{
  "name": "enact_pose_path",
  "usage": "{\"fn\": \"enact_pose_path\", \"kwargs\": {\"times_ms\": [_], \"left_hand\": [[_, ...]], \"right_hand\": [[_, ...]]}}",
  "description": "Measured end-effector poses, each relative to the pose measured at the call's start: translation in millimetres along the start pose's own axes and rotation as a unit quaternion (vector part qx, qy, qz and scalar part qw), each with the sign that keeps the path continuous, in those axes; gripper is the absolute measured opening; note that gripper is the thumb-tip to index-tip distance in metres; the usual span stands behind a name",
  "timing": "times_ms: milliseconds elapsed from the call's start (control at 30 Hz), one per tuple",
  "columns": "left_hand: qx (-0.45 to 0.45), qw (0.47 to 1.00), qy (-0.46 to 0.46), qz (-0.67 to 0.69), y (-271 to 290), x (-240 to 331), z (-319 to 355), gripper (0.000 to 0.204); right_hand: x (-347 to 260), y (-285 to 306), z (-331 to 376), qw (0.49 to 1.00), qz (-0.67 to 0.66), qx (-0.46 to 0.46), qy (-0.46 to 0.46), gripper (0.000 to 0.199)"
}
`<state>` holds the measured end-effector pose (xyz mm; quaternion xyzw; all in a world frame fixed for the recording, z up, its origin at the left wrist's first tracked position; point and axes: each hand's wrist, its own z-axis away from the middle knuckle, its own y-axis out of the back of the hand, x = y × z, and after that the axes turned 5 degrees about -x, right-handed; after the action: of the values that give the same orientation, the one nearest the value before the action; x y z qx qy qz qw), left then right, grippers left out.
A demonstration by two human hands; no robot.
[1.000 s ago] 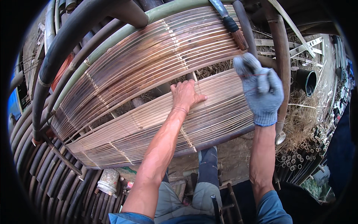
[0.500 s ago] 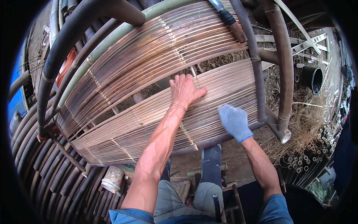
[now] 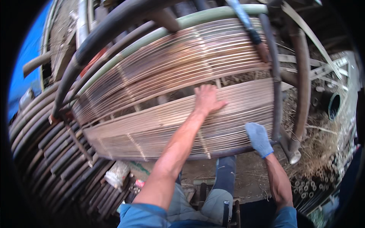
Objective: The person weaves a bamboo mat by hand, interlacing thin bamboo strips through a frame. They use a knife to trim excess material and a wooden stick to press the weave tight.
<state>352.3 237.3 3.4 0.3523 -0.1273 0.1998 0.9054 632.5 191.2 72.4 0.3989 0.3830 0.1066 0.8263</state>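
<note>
A seat of narrow bamboo slats lies before me in a dark bamboo frame, with an open gap running lengthwise between its far and near sections. My bare left hand rests on the pale slats beside this gap, its thumb spread to the right. At the near right part of the slats is my right hand, in a pale blue knitted glove. Its fingers look extended and together, with nothing visible in them. A knife with a wooden handle lies across the far slats by the right-hand frame pole.
Dark bamboo poles are stacked at the left. A dirty white bucket stands near them. A dark round container lies at the right, above straw and a bundle of cut bamboo ends. A thick frame pole rises at the right.
The whole view has shifted, so the seat appears farther right and lower. My left hand keeps its place on the slats; my gloved right hand is slightly nearer the front right corner.
</note>
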Motion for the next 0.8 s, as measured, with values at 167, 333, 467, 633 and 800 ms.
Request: {"fn": "enact_pose_path", "kwargs": {"times_ms": [167,333,467,633,800], "left_hand": [[0.108,0.982,-0.099,0.12,4,-22,27,0.081],[0.297,0.919,-0.205,0.156,2,-78,113,0.053],[0.341,0.922,-0.084,0.161,0,-239,210,0.028],[0.214,0.972,-0.07,0.067,-3,-380,315,0.027],[0.199,0.972,-0.112,0.056,-18,-432,359,0.027]], "right_hand": [[-2,33,21,0.853,-0.4,0.082,-0.325,0.027],[36,80,206,0.788,0.17,0.193,-0.56,0.053],[-119,-6,178,0.775,0.336,0.284,-0.454,0.063],[-334,-175,-34,0.949,0.002,0.191,-0.249,0.034],[-398,-227,-166,0.939,0.03,0.234,-0.251,0.034]]}}
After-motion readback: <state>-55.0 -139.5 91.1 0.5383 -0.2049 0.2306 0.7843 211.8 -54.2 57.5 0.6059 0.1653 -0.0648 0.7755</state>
